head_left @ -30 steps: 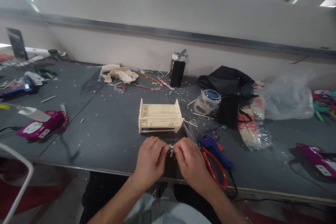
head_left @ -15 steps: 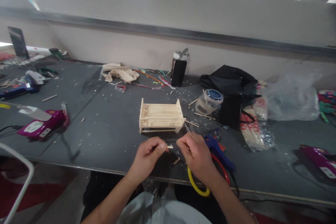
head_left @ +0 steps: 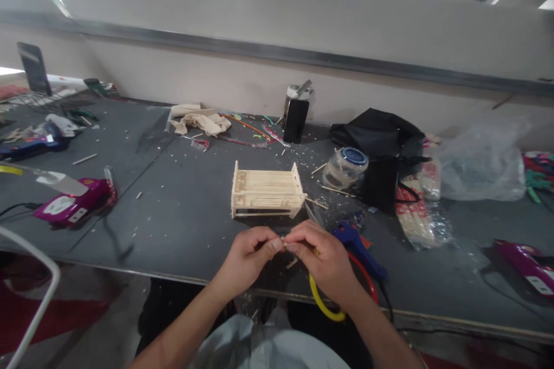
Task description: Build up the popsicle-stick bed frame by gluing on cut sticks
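My left hand (head_left: 255,252) is closed in a pinch on a short wooden stick (head_left: 284,242), mostly hidden by the fingertips. My right hand (head_left: 319,251) pinches the stick's other end, so the fingertips of both hands nearly meet. Just beyond them stands a small wooden stick bed frame (head_left: 269,189) with raised ends. Scissors (head_left: 328,312) with red and yellow handles lie partly under my right hand and wrist, blades pointing away. Beside that hand rests a blue glue gun (head_left: 360,251).
A clear jar with a blue lid (head_left: 348,166), a black bag (head_left: 381,132) and packaged sticks (head_left: 418,213) stand to the right. A phone (head_left: 296,121) leans upright at the back. Purple power strips (head_left: 73,204) sit at either side. Wood scraps litter the dark table (head_left: 182,225).
My right hand has moved left to meet the left one, and its fingertips now close on the stick's free end. The bed frame has stayed in place.
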A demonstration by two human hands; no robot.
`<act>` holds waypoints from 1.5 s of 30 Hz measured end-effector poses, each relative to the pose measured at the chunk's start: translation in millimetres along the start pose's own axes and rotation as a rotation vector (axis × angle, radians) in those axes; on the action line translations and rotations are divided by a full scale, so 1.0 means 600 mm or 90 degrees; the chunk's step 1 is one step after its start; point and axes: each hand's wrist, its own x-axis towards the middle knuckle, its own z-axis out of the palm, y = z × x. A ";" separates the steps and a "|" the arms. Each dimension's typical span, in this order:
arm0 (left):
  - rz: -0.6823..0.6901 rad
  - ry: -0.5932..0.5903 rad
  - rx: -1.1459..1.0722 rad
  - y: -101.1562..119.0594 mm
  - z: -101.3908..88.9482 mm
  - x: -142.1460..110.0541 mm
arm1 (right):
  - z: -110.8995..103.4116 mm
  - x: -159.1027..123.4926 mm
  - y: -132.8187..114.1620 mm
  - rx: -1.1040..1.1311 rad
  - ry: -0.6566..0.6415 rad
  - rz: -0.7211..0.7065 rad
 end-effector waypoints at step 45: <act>0.168 0.136 0.202 -0.008 -0.035 -0.029 | -0.087 -0.085 0.061 -0.558 0.144 0.242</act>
